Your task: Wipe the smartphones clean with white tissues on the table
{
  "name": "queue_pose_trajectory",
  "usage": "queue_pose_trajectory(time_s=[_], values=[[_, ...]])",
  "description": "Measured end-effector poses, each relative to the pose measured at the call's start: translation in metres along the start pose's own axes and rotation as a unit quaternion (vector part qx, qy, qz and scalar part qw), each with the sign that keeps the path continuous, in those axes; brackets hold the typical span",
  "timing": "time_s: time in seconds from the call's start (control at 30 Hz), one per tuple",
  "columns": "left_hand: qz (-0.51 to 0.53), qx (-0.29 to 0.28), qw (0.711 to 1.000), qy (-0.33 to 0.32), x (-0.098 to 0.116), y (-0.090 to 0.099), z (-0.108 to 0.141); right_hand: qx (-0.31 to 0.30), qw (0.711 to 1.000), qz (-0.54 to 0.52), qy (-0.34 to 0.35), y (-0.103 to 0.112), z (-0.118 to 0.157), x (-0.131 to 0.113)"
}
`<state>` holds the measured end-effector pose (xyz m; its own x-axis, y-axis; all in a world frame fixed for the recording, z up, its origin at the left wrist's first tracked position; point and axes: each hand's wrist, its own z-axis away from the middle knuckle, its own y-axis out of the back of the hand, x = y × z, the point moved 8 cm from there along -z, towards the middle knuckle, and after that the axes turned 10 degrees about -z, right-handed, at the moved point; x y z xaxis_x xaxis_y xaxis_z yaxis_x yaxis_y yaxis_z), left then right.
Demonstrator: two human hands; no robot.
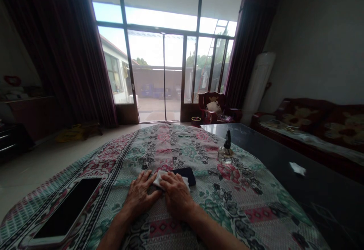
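Note:
A dark blue phone-shaped slab [190, 176] lies flat on the flowered tablecloth [196, 212], its left part covered. Over it is a folded white tissue [159, 178], pressed down under the curled fingers of my right hand [178, 195]. My left hand [142, 192] rests alongside, fingers stretched out and thumb pointing right, its tips touching or close to the tissue and the slab's left end. Whether it also grips the slab's edge is hidden. Beyond the right hand stands a clear bottle [225, 155] with a black spray top.
A large white-edged phone [66, 210] lies at the left on the cloth. On the dark table surface [273, 159] to the right is a crumpled white tissue [297, 169]. A wooden sofa [307, 117] and an armchair [212, 108] stand beyond, near glass doors [155, 75].

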<state>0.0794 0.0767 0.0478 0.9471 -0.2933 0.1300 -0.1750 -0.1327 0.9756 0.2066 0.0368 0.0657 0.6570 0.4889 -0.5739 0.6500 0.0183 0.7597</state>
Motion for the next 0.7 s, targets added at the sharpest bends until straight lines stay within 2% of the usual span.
queue_pose_trajectory(time_s=[0.2, 0.4, 0.53, 0.7], values=[[-0.005, -0.002, 1.0, -0.001, -0.002, -0.003, 0.0, 0.032, 0.997, 0.041, -0.065, 0.021, -0.003, 0.021], [0.003, 0.004, 1.0, -0.007, -0.003, -0.003, 0.0, 0.09, 0.976, 0.088, -0.176, 0.048, 0.003, 0.055], [0.008, 0.009, 1.0, -0.007, -0.002, 0.0, 0.0, 0.119, 0.978, 0.074, -0.153, 0.056, 0.005, 0.06], [0.011, 0.011, 1.0, -0.006, 0.0, 0.002, 0.001, 0.142, 0.981, 0.06, -0.121, 0.055, 0.003, 0.059]])
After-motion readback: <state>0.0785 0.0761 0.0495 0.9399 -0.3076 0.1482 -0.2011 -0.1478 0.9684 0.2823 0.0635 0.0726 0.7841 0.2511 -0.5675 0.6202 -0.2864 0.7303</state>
